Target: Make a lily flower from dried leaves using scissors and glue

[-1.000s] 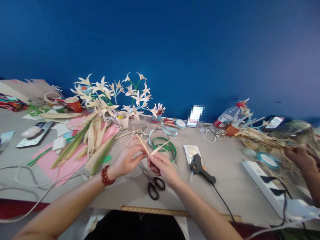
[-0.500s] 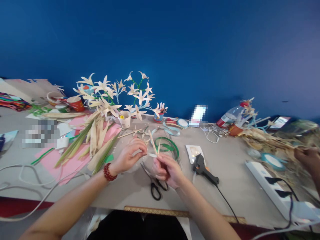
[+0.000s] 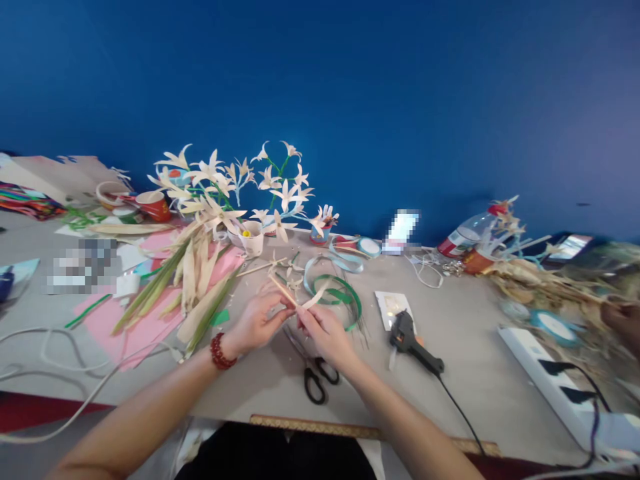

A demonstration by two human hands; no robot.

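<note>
Both my hands meet over the middle of the grey table [image 3: 465, 347]. My left hand [image 3: 257, 319], with a red bead bracelet at the wrist, pinches a thin pale leaf strip [image 3: 283, 291] that slants up to the left. My right hand [image 3: 325, 331] pinches the same piece where a second pale strip [image 3: 316, 299] branches up to the right. Black-handled scissors [image 3: 313, 373] lie on the table just below my hands. A coil of green ribbon [image 3: 340, 293] lies right behind them.
Pale leaf flowers [image 3: 235, 187] stand in small cups at the back, with long leaves [image 3: 193, 283] on pink paper to the left. A black glue gun [image 3: 413, 340] lies right of my hands; a white power strip [image 3: 555, 380] beyond. Another person's hand [image 3: 620, 320] works at the far right.
My hands have shifted the strips: they stood nearly upright half a second ago and now fan out in a V again. The view drifted slightly left and down.
</note>
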